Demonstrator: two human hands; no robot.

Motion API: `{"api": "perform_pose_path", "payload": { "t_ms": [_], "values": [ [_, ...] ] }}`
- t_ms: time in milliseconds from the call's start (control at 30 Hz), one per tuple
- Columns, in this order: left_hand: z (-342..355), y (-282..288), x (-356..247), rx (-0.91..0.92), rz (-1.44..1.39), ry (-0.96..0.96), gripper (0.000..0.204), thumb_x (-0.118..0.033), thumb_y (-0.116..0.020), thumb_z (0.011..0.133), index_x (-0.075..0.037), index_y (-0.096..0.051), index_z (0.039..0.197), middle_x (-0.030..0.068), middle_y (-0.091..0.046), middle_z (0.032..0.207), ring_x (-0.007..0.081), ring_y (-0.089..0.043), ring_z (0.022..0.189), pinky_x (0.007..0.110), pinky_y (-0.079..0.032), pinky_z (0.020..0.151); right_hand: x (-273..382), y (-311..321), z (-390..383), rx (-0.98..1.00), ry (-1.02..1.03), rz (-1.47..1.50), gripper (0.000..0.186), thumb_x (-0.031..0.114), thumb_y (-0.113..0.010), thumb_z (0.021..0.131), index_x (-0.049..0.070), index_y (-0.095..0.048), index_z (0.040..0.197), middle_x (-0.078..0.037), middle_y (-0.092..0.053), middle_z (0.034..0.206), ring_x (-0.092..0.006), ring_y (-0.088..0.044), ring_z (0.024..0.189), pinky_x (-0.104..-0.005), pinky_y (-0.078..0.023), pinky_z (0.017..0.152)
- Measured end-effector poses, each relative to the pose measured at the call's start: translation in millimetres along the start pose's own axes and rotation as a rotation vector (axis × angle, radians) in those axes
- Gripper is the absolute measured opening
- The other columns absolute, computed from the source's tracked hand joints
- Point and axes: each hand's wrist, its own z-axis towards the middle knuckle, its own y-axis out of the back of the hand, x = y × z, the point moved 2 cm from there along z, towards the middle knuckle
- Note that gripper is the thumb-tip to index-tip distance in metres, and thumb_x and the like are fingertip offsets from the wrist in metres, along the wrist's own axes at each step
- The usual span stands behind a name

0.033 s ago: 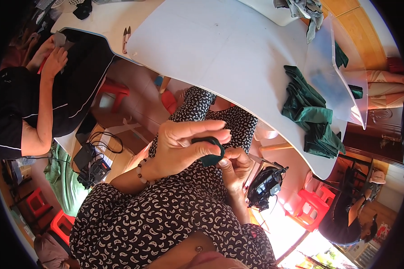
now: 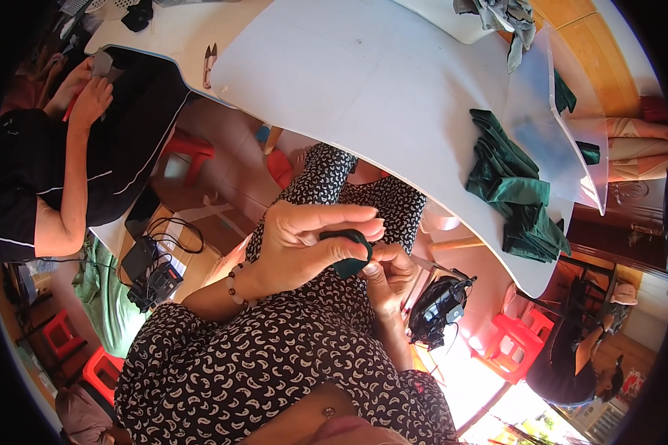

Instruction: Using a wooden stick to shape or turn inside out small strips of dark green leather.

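Above my lap I hold a small dark green piece of cloth (image 2: 348, 263), curled into a loop. My left hand (image 2: 297, 241) pinches it between thumb and fingers, with a bead bracelet on that wrist. The thumb and fingertips of my right hand (image 2: 390, 271) are pressed together at the cloth's right edge. Whether they also hold something small, such as a needle, cannot be made out. Both hands are in front of the near edge of the white table (image 2: 349, 81). On the table's right side lies a crumpled heap of dark green cloth (image 2: 508, 189).
A pair of thread snips (image 2: 209, 65) lies near the table's left end. At the left, a co-worker's hands (image 2: 89, 96) hold a grey piece. Black cables and a device (image 2: 152, 278) rest on a cardboard box. A black bag (image 2: 439, 310) and red stools (image 2: 516, 345) stand right.
My left fingers and the green cloth have shifted very slightly down and to the right. The co-worker's grey piece has moved a little. My grip looks the same.
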Motion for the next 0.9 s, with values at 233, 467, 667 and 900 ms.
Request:
{"api": "perform_pose_path", "payload": {
  "t_ms": [233, 467, 667, 900],
  "values": [
    [6.7, 2.0, -4.3, 0.168, 0.182, 0.012, 0.021, 0.001, -0.070, 0.081, 0.004, -0.069, 0.101, 0.0176, -0.071, 0.095, 0.0220, -0.070, 0.089, 0.030, -0.058, 0.079, -13.1, -4.1, 9.4, 0.064, 0.077, 0.044, 0.021, 0.018, -0.067, 0.090, -0.002, -0.061, 0.084, -0.003, -0.058, 0.066, -0.0078, -0.048, 0.050, -0.0220, -0.039, 0.048],
    [5.6, 6.6, 2.6, 0.163, 0.321, -0.088, 0.020, 0.000, -0.070, 0.081, 0.003, -0.070, 0.101, 0.0161, -0.071, 0.093, 0.0194, -0.070, 0.087, 0.026, -0.058, 0.075, -15.0, -7.1, 16.8, 0.184, -0.092, 0.118, 0.035, 0.032, -0.060, 0.094, -0.001, -0.064, 0.086, 0.000, -0.053, 0.060, -0.0056, -0.042, 0.046, -0.0213, -0.030, 0.043],
    [5.8, 5.0, 0.3, 0.064, 0.258, -0.094, 0.019, 0.002, -0.070, 0.081, 0.007, -0.067, 0.099, 0.0192, -0.071, 0.090, 0.0225, -0.070, 0.087, 0.027, -0.058, 0.075, -10.7, -9.0, 19.8, 0.173, -0.100, 0.217, 0.024, 0.018, -0.070, 0.087, 0.000, -0.055, 0.094, -0.002, -0.060, 0.074, -0.0072, -0.057, 0.060, -0.0179, -0.046, 0.055],
    [5.4, 11.8, 3.2, 0.123, 0.276, -0.185, 0.015, 0.001, -0.071, 0.080, 0.006, -0.066, 0.094, 0.0202, -0.070, 0.090, 0.0242, -0.071, 0.084, 0.029, -0.060, 0.072, -12.3, -6.1, 16.3, 0.145, -0.053, 0.146, 0.023, 0.015, -0.071, 0.086, -0.001, -0.056, 0.093, -0.005, -0.064, 0.075, -0.0090, -0.060, 0.062, -0.0201, -0.048, 0.055]
  ]
}}
